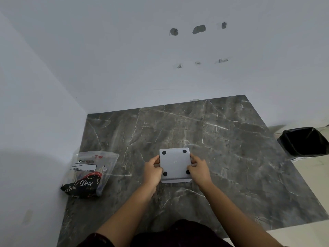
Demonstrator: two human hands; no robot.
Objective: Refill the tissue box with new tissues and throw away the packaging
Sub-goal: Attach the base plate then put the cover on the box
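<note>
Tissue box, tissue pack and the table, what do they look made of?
Tissue box: likely matte grey plastic, smooth, with four black round feet. Tissue pack: thin glossy plastic film, crinkled and partly see-through. Table: dark grey marble-look surface with pale veins, possibly stone or laminate.

"Dove" on the tissue pack (89,173); its label seems illegible.

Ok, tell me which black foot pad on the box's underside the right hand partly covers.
The near-right foot pad: the right hand overlaps it. The other three pads on the tissue box show fully.
</note>
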